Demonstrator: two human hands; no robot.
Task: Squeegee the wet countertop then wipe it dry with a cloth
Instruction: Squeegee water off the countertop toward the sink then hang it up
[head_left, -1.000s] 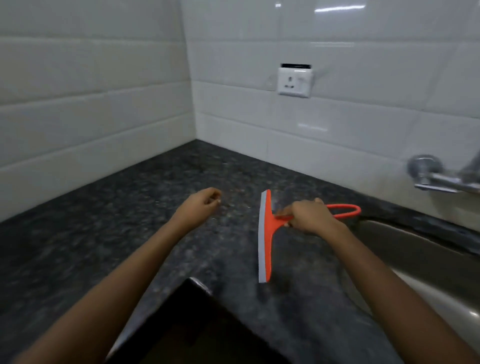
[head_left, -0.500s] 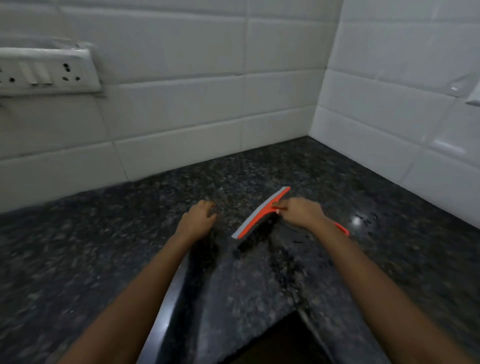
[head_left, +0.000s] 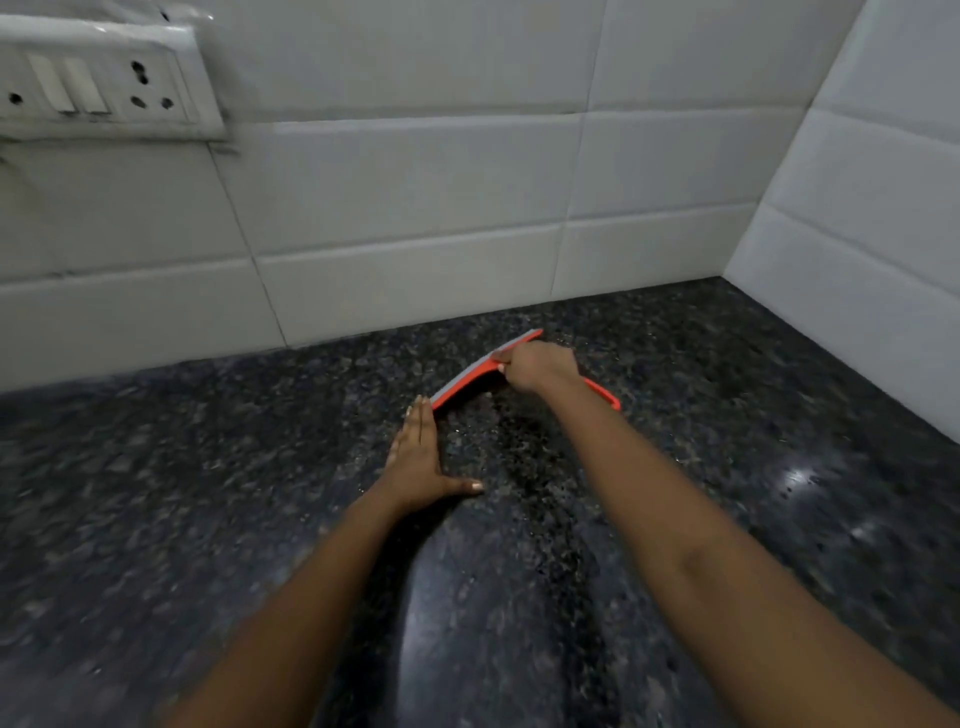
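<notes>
An orange squeegee (head_left: 470, 375) with a grey rubber blade lies slanted on the dark speckled granite countertop (head_left: 208, 493), blade toward the back wall. My right hand (head_left: 537, 365) grips its handle just behind the blade; the handle's orange loop end (head_left: 605, 395) sticks out behind my wrist. My left hand (head_left: 418, 457) lies flat on the counter with straight fingers and the thumb spread, its fingertips close to the blade's lower end. A wet, darker streak (head_left: 524, 457) runs on the stone between my arms. No cloth is in view.
White tiled walls (head_left: 415, 208) meet in a corner at the back right. A white switch and socket plate (head_left: 98, 83) is mounted on the wall at the upper left. The counter stretches left and right of my arms.
The view swung from the sink side to the wall corner. My right hand carried the squeegee farther toward the back wall. My left hand went from curled to flat on the counter.
</notes>
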